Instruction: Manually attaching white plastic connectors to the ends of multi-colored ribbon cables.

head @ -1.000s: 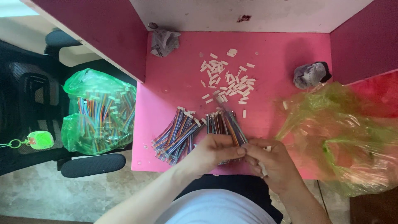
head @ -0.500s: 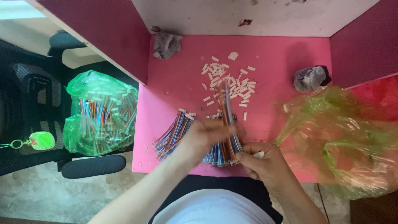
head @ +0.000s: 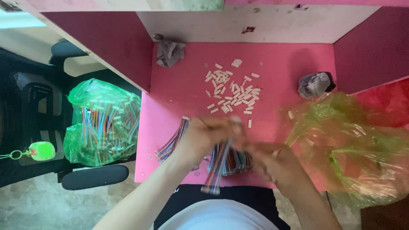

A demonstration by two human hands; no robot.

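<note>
Head view blurs both hands: left hand grips a wire bundle (colours smeared); right hand grip unclear.

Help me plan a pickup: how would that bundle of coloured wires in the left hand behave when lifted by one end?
The wire bundle would probably droop: its free end hangs past the table edge below the left hand. It looks light, thin strands pinched by fingers alone. Loose strands may fan out or slip, like the spread pile beside it.
</note>
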